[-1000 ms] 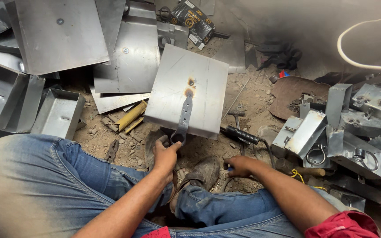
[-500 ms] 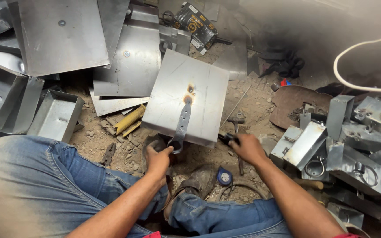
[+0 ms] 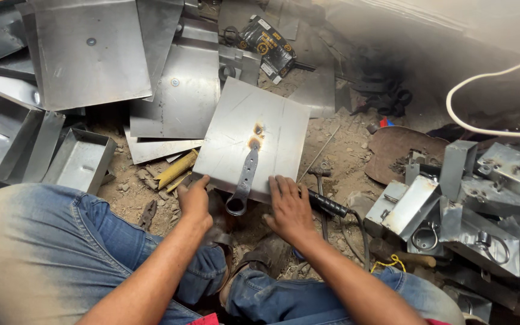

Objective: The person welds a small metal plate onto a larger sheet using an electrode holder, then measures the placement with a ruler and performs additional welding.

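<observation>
I could not see under the square steel sheet [image 3: 272,129], whose near edge my hands hid. It lay on the dirt floor [image 3: 338,150], scorched at the centre where a ring-ended flat bar [image 3: 243,183] met it. My left hand [image 3: 195,198] gripped the near-left corner; my right hand [image 3: 289,207] lay flat, fingers spread, on the near edge. Scrap metal boxes [image 3: 476,198] crowded the right.

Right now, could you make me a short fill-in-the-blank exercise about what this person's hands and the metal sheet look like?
1. The right hand lies flat on the near edge of the square metal ____.
2. The left hand grips that sheet's near ____ corner.
3. The flat bar on the square metal sheet ends in a ____ at its near end.

Missing words: sheet; left; ring
</observation>
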